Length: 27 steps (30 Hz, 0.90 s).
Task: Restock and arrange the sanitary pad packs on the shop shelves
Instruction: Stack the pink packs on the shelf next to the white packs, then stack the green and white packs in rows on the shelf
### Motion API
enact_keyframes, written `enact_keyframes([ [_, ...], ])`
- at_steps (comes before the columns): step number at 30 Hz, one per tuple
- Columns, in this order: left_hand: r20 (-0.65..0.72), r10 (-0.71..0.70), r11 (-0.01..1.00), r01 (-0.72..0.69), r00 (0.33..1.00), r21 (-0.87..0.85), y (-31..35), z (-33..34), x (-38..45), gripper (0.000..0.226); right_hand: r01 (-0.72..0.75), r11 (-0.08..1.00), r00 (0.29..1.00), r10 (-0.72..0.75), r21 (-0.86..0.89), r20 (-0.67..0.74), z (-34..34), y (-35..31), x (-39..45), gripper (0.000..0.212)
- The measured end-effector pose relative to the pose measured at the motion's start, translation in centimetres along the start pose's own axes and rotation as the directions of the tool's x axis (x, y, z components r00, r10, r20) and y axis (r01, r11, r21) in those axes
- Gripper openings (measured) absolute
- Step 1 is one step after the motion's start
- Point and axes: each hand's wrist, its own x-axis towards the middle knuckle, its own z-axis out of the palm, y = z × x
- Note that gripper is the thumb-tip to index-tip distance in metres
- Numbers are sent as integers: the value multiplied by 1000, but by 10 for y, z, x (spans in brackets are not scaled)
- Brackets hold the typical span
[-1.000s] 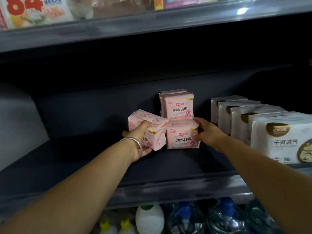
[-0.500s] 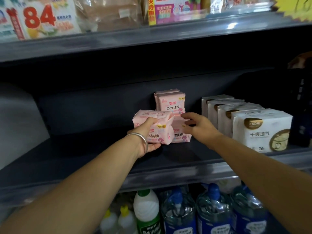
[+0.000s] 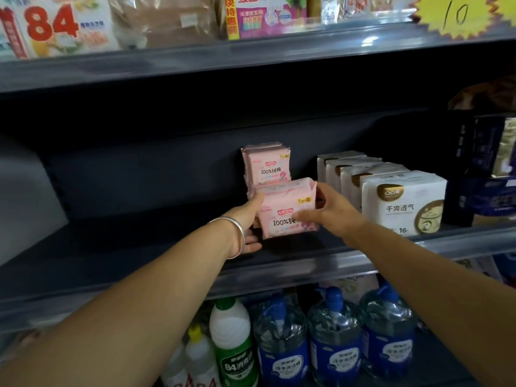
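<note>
The front pink pack [image 3: 287, 210] reads "100%" with Chinese characters partly hidden by the right hand [image 3: 332, 212], whose fingers curl around its 3 o'clock edge. The left hand [image 3: 248, 222] grips its 9 o'clock side, thumb on top. At 12 o'clock behind it stand more pink packs [image 3: 268, 169], same print. At 3 o'clock, white packs [image 3: 402, 203] read "干爽透气" and "16"

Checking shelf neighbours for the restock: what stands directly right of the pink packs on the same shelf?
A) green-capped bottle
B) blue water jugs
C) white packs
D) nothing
C: a row of white packs stands just right of the pink packs on that shelf; the jugs are below.
</note>
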Motion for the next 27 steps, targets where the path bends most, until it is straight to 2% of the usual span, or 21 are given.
enact_keyframes([
  [2, 4, 19, 999, -19, 1000, 51, 0, 5, 6, 68, -36, 998, 999, 35, -47, -23, -7, 5, 2, 50],
  [6, -74, 63, 995, -57, 995, 87, -3, 12, 15, 42, -159, 935, 986, 133, -317, -102, -8, 22, 6, 51],
  [8, -121, 94, 987, -76, 988, 141, -8, 10, 24, 34, -153, 933, 986, 121, -325, -115, -6, 26, 7, 51],
  [10, -155, 164, 956, -118, 974, 269, -13, 6, 28, 23, -156, 936, 986, 126, -316, -111, -5, 27, 7, 51],
  [12, -176, 285, 870, -178, 942, 459, -21, 2, 26, 18, -175, 910, 982, 136, -376, -129, -3, 26, 4, 52],
  [14, -151, 431, 737, -250, 890, 628, -30, 1, 14, 20, -189, 853, 974, 98, -487, -207, -2, 27, -3, 54],
  [17, -39, 644, 522, -402, 764, 752, -47, -7, -8, 23, -98, 723, 919, -198, -684, -340, 5, 25, -29, 44],
  [20, 68, 788, 355, -542, 612, 762, -77, -18, -34, 25, 106, 615, 869, -439, -781, -228, 27, 28, -68, 37],
  [22, 105, 810, 316, -580, 577, 751, -103, -27, -53, 28, 229, 594, 867, -485, -771, -115, 51, 40, -97, 37],
  [24, 130, 786, 317, -575, 604, 754, -135, -38, -69, 30, 305, 581, 888, -460, -754, 4, 77, 60, -126, 34],
  [27, 159, 685, 330, -497, 711, 803, -192, -58, -86, 30, 361, 586, 922, -340, -725, 184, 115, 98, -163, 33],
])
